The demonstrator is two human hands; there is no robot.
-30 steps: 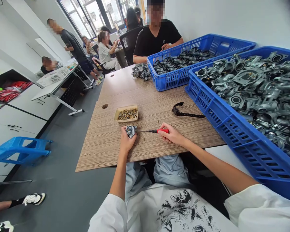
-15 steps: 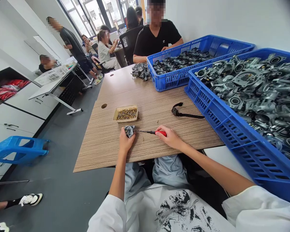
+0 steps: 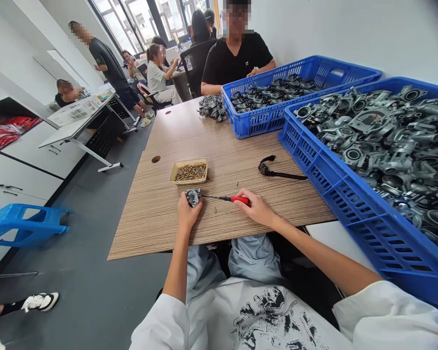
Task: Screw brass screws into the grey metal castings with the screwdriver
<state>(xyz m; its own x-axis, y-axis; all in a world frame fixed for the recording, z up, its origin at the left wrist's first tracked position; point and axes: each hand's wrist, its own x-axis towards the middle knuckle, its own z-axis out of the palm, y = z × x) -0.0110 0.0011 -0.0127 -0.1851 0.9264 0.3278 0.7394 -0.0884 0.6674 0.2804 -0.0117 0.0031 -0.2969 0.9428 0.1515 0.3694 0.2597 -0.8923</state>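
My left hand point(image 3: 188, 214) is closed around a small grey metal carburetor body point(image 3: 193, 197), held just above the table near its front edge. In my right hand point(image 3: 257, 208) is a screwdriver with a red handle point(image 3: 240, 200). Its thin dark shaft point(image 3: 219, 198) points left, and the tip meets the right side of the carburetor body; the exact contact is too small to make out. A small brass piece point(image 3: 215, 210) stands on the table below the shaft, and another brass piece point(image 3: 237, 183) is beyond it. Behind my left hand sits a cream tray point(image 3: 172, 176) of small brass parts.
Blue crates point(image 3: 314, 160) of metal castings line the right side, with a second blue crate point(image 3: 237, 127) behind. A black wristwatch point(image 3: 264, 168) lies on the wooden table point(image 3: 138, 218). Metal parts point(image 3: 212, 108) are piled farther back. A person in black point(image 3: 237, 61) sits opposite.
The screwdriver stays against the carburetor body, and both hands keep their grip. The whole view has shifted slightly, with the hands appearing a little farther left.
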